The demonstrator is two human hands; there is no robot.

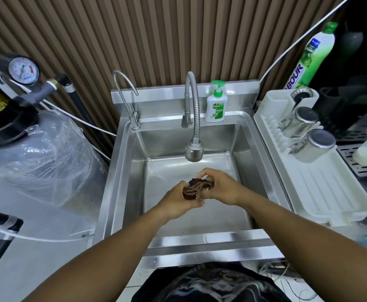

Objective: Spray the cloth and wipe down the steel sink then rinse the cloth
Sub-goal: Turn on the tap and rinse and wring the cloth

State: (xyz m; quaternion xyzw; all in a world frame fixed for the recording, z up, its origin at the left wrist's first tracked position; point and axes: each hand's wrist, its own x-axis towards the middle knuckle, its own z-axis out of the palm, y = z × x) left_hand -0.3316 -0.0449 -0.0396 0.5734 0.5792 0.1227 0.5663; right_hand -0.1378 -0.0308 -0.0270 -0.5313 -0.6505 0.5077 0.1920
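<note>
A dark brown cloth [196,188] is bunched and twisted between both my hands above the middle of the steel sink [241,136]. My left hand [178,200] grips its left end and my right hand [218,186] grips its right end. The flexible steel tap [194,127] ends in a spray head just beyond and above my hands; I see no water running from it. The basin floor looks wet and streaked.
A thin gooseneck tap [127,99] stands at the sink's back left. A Dettol pump bottle [215,104] sits on the back ledge. Right of the sink: a white drying rack [322,192] with two steel cups [304,123], and a green dish-soap bottle [309,55]. Left: a plastic-wrapped tank [41,153].
</note>
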